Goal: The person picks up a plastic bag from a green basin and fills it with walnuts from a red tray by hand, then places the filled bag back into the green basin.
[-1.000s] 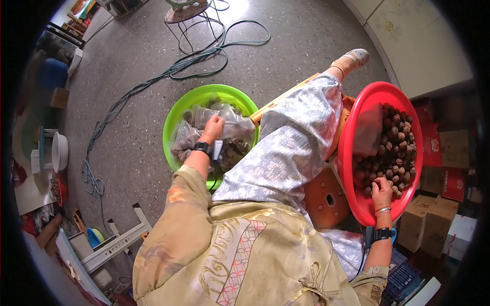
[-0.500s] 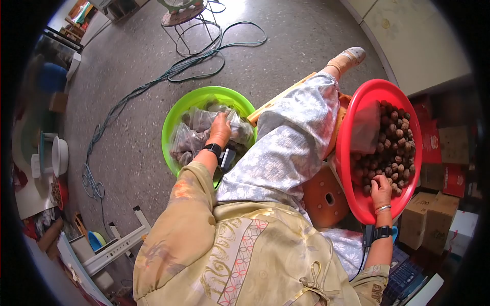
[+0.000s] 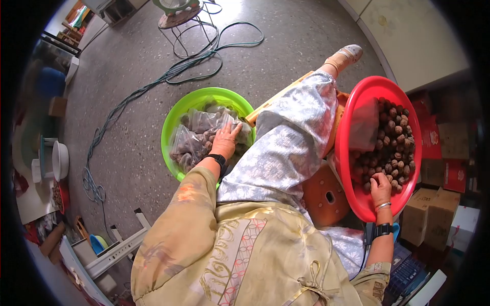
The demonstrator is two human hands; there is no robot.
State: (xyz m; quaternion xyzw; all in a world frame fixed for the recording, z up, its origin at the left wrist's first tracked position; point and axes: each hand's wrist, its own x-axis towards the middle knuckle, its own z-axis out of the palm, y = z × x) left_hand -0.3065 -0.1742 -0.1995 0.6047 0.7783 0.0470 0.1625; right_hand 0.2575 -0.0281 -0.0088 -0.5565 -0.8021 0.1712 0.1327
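Note:
A green basin stands on the floor at the left, holding clear plastic bags with walnuts inside. My left hand rests on these bags with its fingers spread. To the right, a red basin is tilted and holds many loose walnuts. At its near edge my right hand touches the walnuts with fingers curled; what they hold, if anything, is hidden. An empty-looking clear bag lies against the red basin's inner left side.
Green cable winds across the floor to a round stool. An orange stool is between the basins. Cardboard boxes stand at the right, and a metal rail lies at the lower left. A white basin is far left.
My left hand has shifted right and slightly down on the bags, its fingers going from closed on plastic to spread. My right hand stays at nearly the same spot.

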